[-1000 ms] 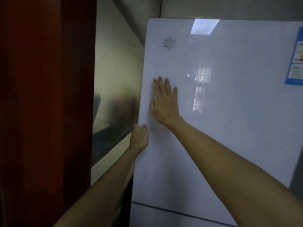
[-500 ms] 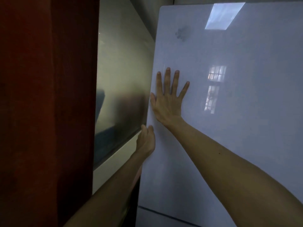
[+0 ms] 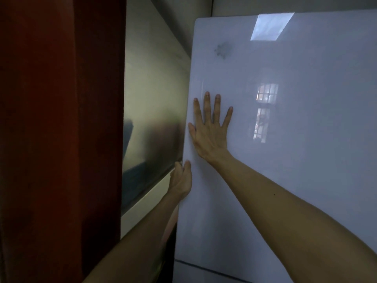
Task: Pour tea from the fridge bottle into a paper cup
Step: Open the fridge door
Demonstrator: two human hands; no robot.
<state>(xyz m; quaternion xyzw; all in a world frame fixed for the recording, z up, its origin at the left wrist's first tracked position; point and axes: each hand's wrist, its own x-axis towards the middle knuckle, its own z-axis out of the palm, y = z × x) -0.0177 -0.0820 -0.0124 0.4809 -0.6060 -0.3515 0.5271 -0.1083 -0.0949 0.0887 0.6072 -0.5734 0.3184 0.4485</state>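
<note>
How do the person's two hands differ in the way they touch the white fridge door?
The right hand lies flat on the front of the fridge door, fingers spread; the left hand curls round its side edge. The right hand sits higher than the left hand. Both touch the door.

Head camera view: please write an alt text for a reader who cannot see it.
A person's right hand lies flat, fingers spread, on a glossy white fridge door, while the left hand grips the door's left edge just below. A dark red panel stands to the left.

A dark red panel [image 3: 61, 119] stands left of what looks like a brushed-metal wall [image 3: 151, 111].
</note>
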